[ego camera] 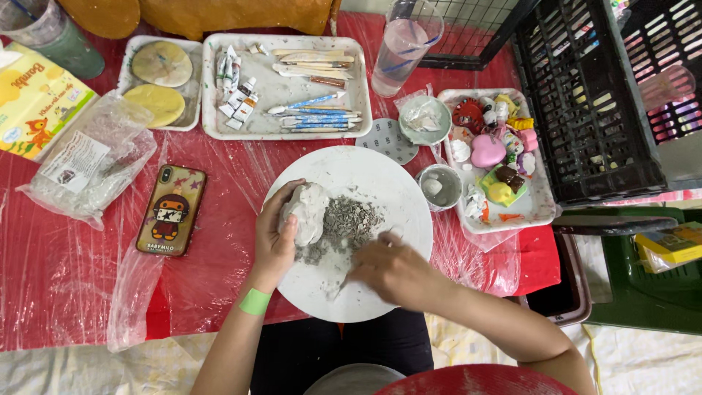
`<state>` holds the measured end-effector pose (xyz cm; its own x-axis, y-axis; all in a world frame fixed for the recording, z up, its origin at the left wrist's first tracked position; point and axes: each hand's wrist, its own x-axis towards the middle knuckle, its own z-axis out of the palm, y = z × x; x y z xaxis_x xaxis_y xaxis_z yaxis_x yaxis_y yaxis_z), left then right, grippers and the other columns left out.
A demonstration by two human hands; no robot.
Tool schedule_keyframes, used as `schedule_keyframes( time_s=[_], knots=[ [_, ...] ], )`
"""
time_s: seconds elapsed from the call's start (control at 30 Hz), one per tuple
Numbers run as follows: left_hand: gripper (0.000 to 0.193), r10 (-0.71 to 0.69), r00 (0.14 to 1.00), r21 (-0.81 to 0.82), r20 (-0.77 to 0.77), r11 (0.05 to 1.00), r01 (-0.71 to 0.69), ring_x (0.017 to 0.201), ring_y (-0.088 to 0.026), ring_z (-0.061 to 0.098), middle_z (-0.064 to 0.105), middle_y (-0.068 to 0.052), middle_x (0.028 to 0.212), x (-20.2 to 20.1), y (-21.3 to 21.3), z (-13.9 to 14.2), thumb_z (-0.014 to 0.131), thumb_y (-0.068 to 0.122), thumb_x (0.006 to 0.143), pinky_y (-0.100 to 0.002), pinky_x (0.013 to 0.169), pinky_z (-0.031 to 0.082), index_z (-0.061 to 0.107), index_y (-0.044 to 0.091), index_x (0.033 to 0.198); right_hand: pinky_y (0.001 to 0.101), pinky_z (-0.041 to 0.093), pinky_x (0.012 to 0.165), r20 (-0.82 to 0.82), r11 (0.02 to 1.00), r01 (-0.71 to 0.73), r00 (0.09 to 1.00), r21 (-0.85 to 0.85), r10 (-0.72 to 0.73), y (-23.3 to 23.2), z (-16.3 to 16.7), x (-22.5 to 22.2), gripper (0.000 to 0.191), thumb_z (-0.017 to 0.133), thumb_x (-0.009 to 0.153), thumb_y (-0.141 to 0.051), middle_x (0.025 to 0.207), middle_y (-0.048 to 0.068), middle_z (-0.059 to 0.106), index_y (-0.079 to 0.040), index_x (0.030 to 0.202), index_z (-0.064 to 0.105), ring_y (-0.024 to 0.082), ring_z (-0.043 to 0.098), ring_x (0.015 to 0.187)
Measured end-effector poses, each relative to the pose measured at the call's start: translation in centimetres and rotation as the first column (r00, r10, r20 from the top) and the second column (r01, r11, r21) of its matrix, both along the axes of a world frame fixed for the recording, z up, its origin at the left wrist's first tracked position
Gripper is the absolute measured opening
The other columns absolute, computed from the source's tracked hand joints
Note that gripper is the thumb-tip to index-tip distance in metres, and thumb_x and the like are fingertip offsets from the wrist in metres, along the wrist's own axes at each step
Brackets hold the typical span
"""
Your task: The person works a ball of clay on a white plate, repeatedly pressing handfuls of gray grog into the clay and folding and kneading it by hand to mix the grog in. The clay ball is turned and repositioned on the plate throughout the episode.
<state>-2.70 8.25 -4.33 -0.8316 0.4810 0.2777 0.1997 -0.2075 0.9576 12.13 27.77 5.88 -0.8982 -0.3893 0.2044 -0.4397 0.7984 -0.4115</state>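
Grey clay lump point(307, 212) sits gripped in the left hand point(274, 238), fingers curled around it, over the white round board point(365, 172). Right hand point(395, 271) has fingertips bent down, pinching at the grey crumbs point(347, 223) just beyond them; whether it holds any, cannot tell. Best done by gathering crumbs inward toward the lump, pressing firmly, keeping both over the board.

Three trays point(287, 132), two cups point(402, 44), one phone point(171, 210)

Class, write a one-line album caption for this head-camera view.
Left hand grips a grey clay lump over a round white board; right hand works the crumbs.
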Motion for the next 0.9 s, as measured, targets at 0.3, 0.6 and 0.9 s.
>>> schedule_keyframes(
  time_s=[0.3, 0.6, 0.9],
  knots=[
    [0.063, 0.014, 0.971, 0.19, 0.238, 0.98, -0.061, 0.139, -0.026, 0.054, 0.057, -0.017, 0.148, -0.3, -0.2, -0.7, 0.049, 0.043, 0.106, -0.039, 0.118, 0.042, 0.05, -0.006, 0.146, 0.0376, 0.049, 0.087, -0.127, 0.993, 0.119, 0.985, -0.003, -0.118, -0.2, 0.0, -1.5, 0.019, 0.079, 0.08, -0.009, 0.097, 0.0, 0.074, -0.015, 0.098, 0.078, 0.018, 0.07, 0.095],
    [0.064, -0.066, 0.936, 0.246, 0.345, 0.969, -0.022, 0.139, -0.028, 0.054, 0.054, -0.019, 0.15, -0.7, -0.5, -1.4, 0.047, 0.039, 0.104, -0.041, 0.117, 0.044, 0.044, -0.008, 0.148, 0.0394, 0.05, 0.084, -0.186, 0.958, 0.24, 0.96, 0.155, -0.21, -2.9, -0.4, -3.4, 0.029, 0.073, 0.072, -0.002, 0.097, 0.007, 0.069, -0.012, 0.1, 0.077, 0.023, 0.068, 0.094],
    [0.065, -0.088, 0.917, 0.341, 0.389, 0.938, -0.055, 0.139, -0.028, 0.053, 0.054, -0.019, 0.15, -0.5, 0.1, -2.0, 0.054, 0.039, 0.104, -0.041, 0.118, 0.042, 0.044, -0.008, 0.148, 0.0396, 0.05, 0.088, -0.164, 0.982, 0.152, 0.977, 0.111, -0.132, -3.9, 0.1, -2.5, 0.033, 0.069, 0.075, 0.004, 0.102, 0.005, 0.073, -0.012, 0.101, 0.079, 0.022, 0.067, 0.102]
  ],
)
